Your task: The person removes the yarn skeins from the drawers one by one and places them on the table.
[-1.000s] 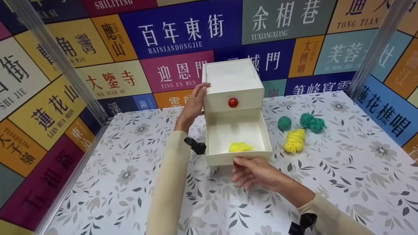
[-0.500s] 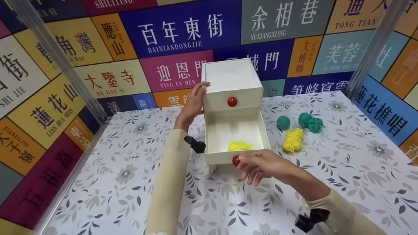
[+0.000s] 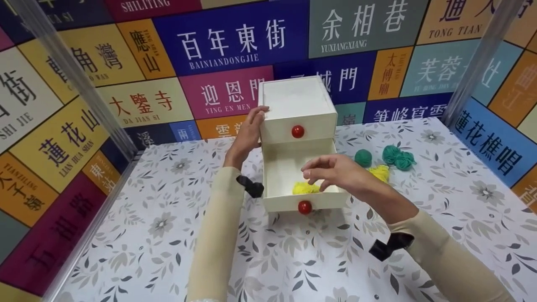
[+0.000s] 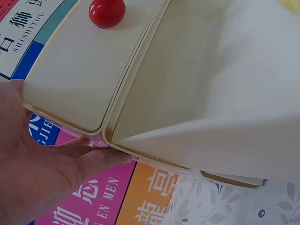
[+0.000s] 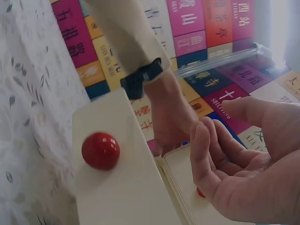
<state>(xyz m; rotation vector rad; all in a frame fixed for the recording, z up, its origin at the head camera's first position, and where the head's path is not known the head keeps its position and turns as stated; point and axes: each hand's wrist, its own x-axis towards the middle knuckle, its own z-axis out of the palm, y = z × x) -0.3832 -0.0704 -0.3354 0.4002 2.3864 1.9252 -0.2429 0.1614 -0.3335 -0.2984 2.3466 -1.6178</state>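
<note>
A white two-drawer box [image 3: 295,98] stands on the table, its lower drawer [image 3: 280,204] pulled out and its upper one closed. My left hand [image 3: 248,136] rests against the box's left side; in the left wrist view its fingers [image 4: 101,159] lie along that side. Above the pulled-out drawer hovers my right hand [image 3: 342,172], fingers loosely bent and holding nothing. Just under those fingertips, partly covered by them, a small bundle of yellow yarn [image 3: 303,188] lies in the drawer. The lower drawer's red knob [image 3: 304,207] is free of both hands.
Right of the box lie a green yarn ball [image 3: 363,158], more green yarn [image 3: 398,157] and a yellow skein [image 3: 381,172] half hidden behind my right hand. A floral cloth [image 3: 168,226] covers the table. A sign-printed wall [image 3: 230,37] stands close behind.
My right hand has let go of the lower drawer's red knob and moved up and forward over the open drawer. The left hand stays at the box's side.
</note>
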